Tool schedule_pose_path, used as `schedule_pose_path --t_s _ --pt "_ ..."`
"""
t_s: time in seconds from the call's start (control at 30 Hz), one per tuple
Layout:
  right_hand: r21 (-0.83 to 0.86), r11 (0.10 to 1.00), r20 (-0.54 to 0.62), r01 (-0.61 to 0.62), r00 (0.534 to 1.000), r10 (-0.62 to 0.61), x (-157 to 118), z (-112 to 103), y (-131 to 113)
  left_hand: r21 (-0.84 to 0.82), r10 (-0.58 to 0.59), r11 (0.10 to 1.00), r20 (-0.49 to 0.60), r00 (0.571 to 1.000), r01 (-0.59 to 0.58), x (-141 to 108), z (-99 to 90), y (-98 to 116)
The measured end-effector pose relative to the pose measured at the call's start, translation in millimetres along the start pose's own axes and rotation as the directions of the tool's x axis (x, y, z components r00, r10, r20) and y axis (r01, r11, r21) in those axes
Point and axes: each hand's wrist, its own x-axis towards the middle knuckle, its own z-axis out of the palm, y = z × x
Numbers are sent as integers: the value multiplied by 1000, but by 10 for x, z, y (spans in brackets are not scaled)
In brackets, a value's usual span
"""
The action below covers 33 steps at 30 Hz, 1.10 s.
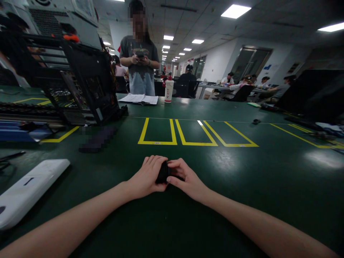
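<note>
1. Here, at the far left, a long blue piece sits at the table's edge of view, and a white oblong device lies on the green table nearer the viewer.
2. Next comes a black metal frame with barred sides and circuit boards visible inside; a grey box sits above it.
3. Just in front of that frame lies a dark flat object, blurred beyond telling.
4. Farther right, on the far side, open papers rest on the table, with a person standing behind them, both hands around a phone.
5. The left hand has its grip wrapped over the left side of a small black object, fingers above and thumb below.
6. That object is at the near middle of the table, between the two hands. Beyond it stands a white-and-red cup.
7. The right hand has a narrower grip, thumb and fingertips on the object's right side.
8. Yellow tape outlines lie beyond the hands.
9. Finally, a small black ring lies on the table, left of a large dark panel.
</note>
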Motion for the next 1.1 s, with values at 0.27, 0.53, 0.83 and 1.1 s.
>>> schedule_pose_path --t_s 0.27,0.53,0.83,1.1 --pt "-21 997 -49 -69 996 68 19 6 17 7 -7 1000 -2 1000 7 13 9 4" --pt "37 999 21 -32 999 31 -3 -27 10 -19 -16 1000 10 1000 16 8 -3 5" --pt "31 997 -11 -71 997 71 21 -27 26 -29 -12 1000 -9 1000 12 27 4 -8" --pt "-26 998 28 -55 998 56 -9 -49 -39 -28 -41 999 -7 999 41 28 37 -23"
